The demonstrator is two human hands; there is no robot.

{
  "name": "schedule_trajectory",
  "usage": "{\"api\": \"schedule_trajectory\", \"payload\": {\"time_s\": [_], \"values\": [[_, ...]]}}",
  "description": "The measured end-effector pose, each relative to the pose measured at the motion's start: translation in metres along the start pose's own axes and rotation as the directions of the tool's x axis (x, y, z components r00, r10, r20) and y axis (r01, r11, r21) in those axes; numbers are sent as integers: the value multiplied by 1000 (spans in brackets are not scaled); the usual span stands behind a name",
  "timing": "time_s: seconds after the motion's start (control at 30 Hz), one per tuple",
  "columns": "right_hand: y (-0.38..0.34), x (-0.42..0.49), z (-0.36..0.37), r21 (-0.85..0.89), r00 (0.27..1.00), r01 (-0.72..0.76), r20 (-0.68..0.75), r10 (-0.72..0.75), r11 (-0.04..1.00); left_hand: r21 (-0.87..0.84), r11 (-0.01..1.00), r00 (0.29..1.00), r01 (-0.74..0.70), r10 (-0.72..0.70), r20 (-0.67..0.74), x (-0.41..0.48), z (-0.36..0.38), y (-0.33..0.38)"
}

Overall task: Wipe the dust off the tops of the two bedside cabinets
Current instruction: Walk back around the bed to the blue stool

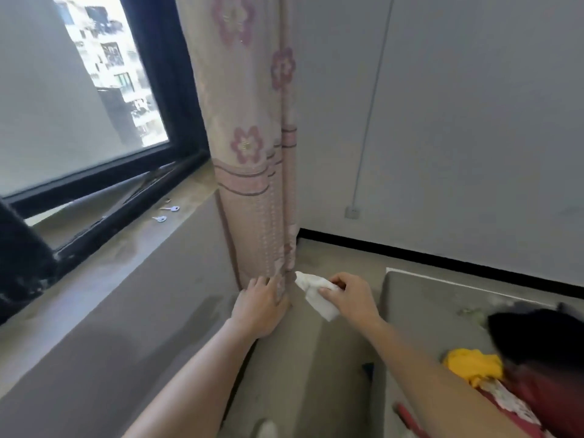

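Left arm: the bare forearm reaches up from the lower edge toward the room corner, with the back of the hand facing the camera.
Left hand [262, 306]: set on the bottom end of the floral curtain [252, 153]. The fingers lie on the front of the fabric and the thumb is on its right side. It appears to clasp the gathered hem, though the underside of the grip is hidden.
Right arm: it crosses in from the lower right, with the wrist bent slightly left.
Right hand [350, 298]: the fingers are narrow, with the thumb and fingertips pinching a white wipe [316, 295].
White wipe: crumpled and held in the air, it juts left from the right fingertips. One end is just beside the left fingers.
Bedside cabinet top [426, 298]: a grey, smudged surface to the right of the right knuckles, apart from the wipe.
On the cabinet top: a yellow cloth [474, 368] and a dark blurred shape [537, 336] lie well right of the right fingers.
Window sill [177, 235]: two keys [170, 208] lie far left of and beyond the left fingers.
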State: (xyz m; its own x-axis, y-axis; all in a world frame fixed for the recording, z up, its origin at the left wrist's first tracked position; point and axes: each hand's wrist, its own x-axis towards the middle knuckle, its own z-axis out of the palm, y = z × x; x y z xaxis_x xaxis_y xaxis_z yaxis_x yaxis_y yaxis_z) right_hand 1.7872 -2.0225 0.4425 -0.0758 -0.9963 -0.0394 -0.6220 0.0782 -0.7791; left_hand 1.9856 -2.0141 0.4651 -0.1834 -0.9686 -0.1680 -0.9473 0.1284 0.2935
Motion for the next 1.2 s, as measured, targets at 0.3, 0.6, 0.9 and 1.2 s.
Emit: {"api": "schedule_trajectory", "payload": {"time_s": [0.3,0.6,0.9,1.2], "values": [[39,189,-54,-20,971,-134,-200,127,991,8,965,961,-263,261,87,236,-18,53],[69,323,-127,32,893,-265,-368,258,964,85,871,869,-483,465,171,428,-40,141],[160,459,-232,52,778,-367,-531,337,929,99,773,772,-626,596,221,613,-15,269],[269,549,-374,176,555,-519,-675,486,837,181,595,620,-783,719,315,767,4,460]]}}
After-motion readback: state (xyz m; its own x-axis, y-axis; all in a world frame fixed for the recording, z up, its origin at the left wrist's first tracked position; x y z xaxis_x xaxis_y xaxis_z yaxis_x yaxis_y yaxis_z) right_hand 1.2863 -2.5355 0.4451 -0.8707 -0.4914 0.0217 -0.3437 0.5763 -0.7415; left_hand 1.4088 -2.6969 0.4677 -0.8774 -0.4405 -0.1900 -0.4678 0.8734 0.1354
